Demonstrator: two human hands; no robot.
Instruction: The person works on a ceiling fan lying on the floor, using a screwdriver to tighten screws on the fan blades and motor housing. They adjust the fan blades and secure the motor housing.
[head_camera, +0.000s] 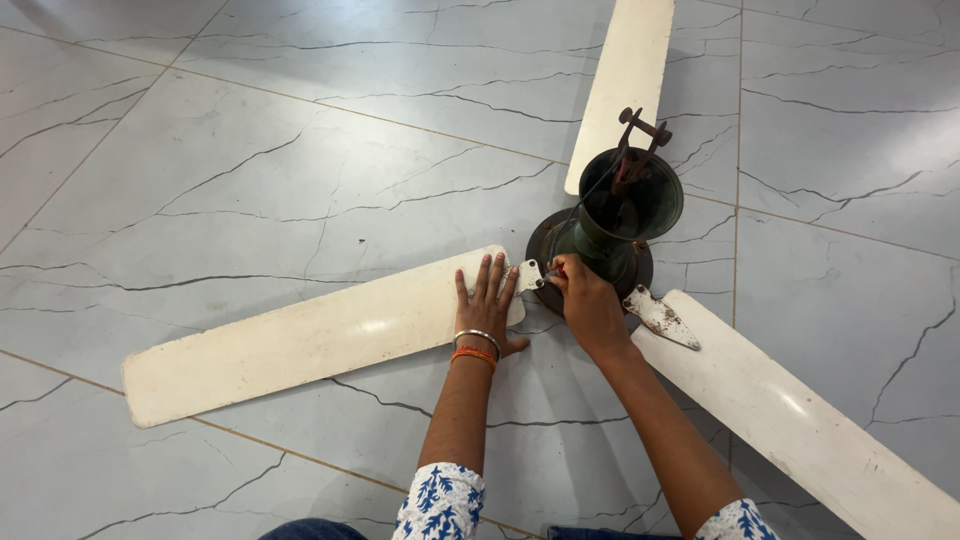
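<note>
Fan blade (300, 340) nearest the hands lies flat on the grey marble-look tile floor (250, 170), long axis running from lower left up toward the motor hub (610, 225), root end pointing right at it. Left hand (487, 305) is spread flat, fingers open, pressing down on that root end, holding nothing. Right hand (585, 300) is curled tight by the metal blade bracket (530, 275); something small and reddish is pinched in it, can't tell what. Blades are cream, smooth, a bit grubby. Hub is dark green metal, cup-shaped and rusty, with wires and a rod inside. Two more blades (625, 85) (800, 420) fan out.
</note>
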